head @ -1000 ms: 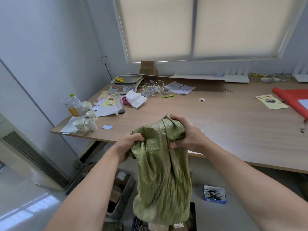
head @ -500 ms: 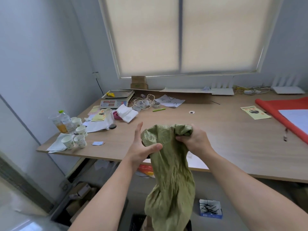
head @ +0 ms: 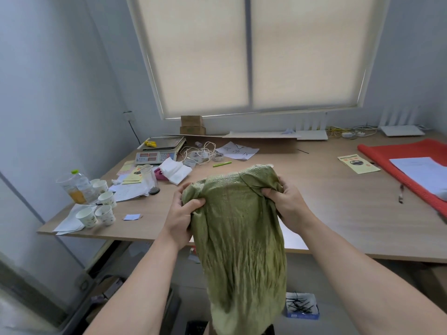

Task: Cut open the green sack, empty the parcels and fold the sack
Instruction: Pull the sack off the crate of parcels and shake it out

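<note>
Both hands, left hand (head: 180,217) and right hand (head: 289,204), fingers clenched on green sack (head: 238,238) top corners, sack hanging before tabletop (head: 338,213) edge

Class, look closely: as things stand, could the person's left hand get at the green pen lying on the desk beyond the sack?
Probably not yet. The left hand is clenched on the green sack, which hangs between it and the green pen; it must let go first.

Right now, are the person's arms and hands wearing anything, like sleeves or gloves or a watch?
No. Both forearms are bare all the way to the bottom edge of the picture, with no sleeves showing. The left hand and the right hand have no gloves, and no watch, bracelet or ring shows on either one.
</note>
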A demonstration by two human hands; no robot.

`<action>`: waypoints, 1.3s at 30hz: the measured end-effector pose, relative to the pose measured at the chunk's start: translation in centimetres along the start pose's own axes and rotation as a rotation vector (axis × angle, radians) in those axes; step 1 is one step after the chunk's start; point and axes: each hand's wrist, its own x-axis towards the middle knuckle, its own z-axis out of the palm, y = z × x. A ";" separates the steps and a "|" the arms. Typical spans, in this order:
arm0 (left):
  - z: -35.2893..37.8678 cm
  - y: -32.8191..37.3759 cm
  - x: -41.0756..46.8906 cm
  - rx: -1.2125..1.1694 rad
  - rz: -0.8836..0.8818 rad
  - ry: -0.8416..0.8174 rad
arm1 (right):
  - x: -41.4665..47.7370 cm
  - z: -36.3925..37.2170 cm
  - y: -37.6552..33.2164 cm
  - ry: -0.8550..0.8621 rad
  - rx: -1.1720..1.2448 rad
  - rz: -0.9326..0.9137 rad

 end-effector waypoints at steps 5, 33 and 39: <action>-0.5 0.6 0.4 0.021 -0.123 0.110 | 0.0 0.4 -0.1 0.021 -0.363 -0.171; 0.0 3.7 -1.8 0.590 0.092 -0.359 | 1.2 1.3 -0.8 -0.005 -0.602 -0.101; 1.0 2.8 -1.9 1.157 0.153 -0.377 | 1.4 0.9 -1.3 0.012 -0.543 0.025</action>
